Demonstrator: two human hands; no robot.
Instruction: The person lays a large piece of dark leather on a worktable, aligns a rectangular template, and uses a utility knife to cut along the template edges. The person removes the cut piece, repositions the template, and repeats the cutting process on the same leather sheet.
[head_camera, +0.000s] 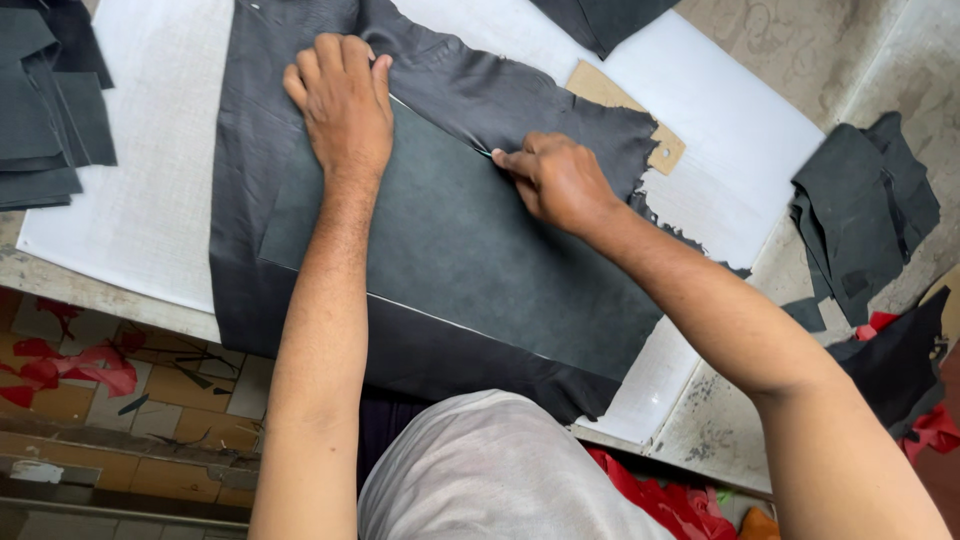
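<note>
My left hand (340, 105) lies flat, fingers together, pressing a dark stiff pattern board (450, 240) down on the black leather hide (250, 150) spread across the white cutting board (140, 190). My right hand (560, 180) is curled tight, fingers pinched around a thin tool whose tip touches the pattern's upper edge; what kind of tool I cannot tell. The hide looks soft and limp, ragged at its right edge, so I judge it would slide and wrinkle unless held flat under a palm. The pattern looks rigid and light, best pinned from above near the edge being worked. A tan cardboard template (640, 125) peeks out beyond the hide, and cut leather pieces (50, 100) are stacked at far left
</note>
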